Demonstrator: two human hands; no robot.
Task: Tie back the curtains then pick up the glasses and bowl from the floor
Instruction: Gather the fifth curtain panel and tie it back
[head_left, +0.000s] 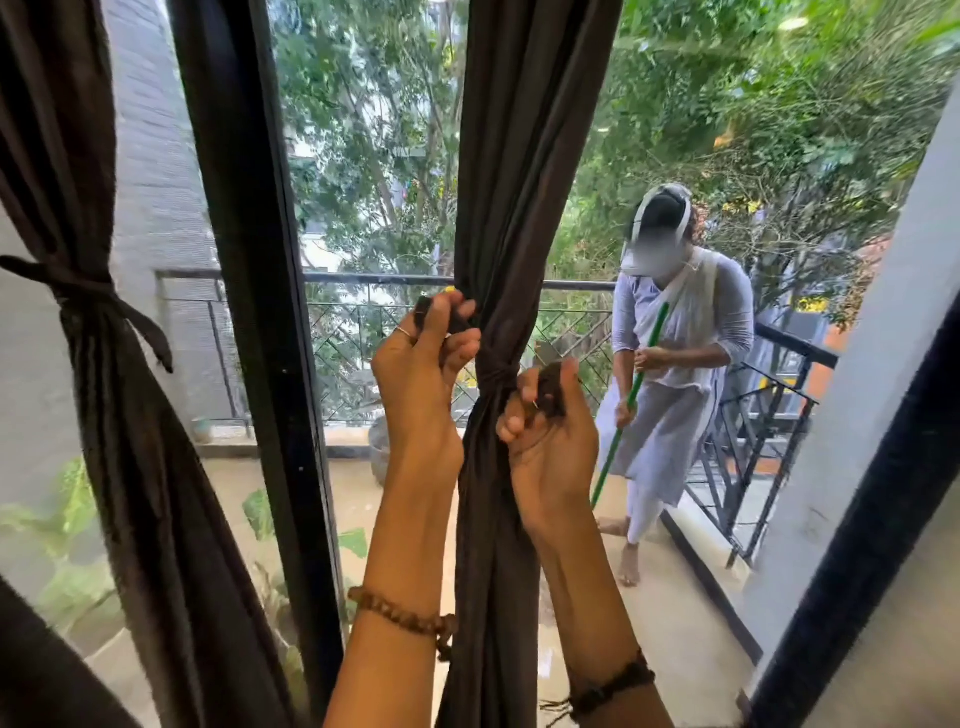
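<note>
A dark brown curtain (511, 156) hangs in the middle of the window, gathered at waist height by a knotted tie-back (496, 378). My left hand (423, 364) grips one end of the tie-back up and to the left of the knot. My right hand (550, 415) grips the other end just right of the knot. A second dark curtain (104, 338) at the left is bound by its own tie-back (88, 304). No glasses or bowl are in view.
A black door frame (260, 291) stands between the two curtains. Outside on the balcony a person (670, 364) in light clothes sweeps with a green-handled broom (626, 410). A black railing (763, 415) edges the balcony, and a white wall (872, 364) rises at right.
</note>
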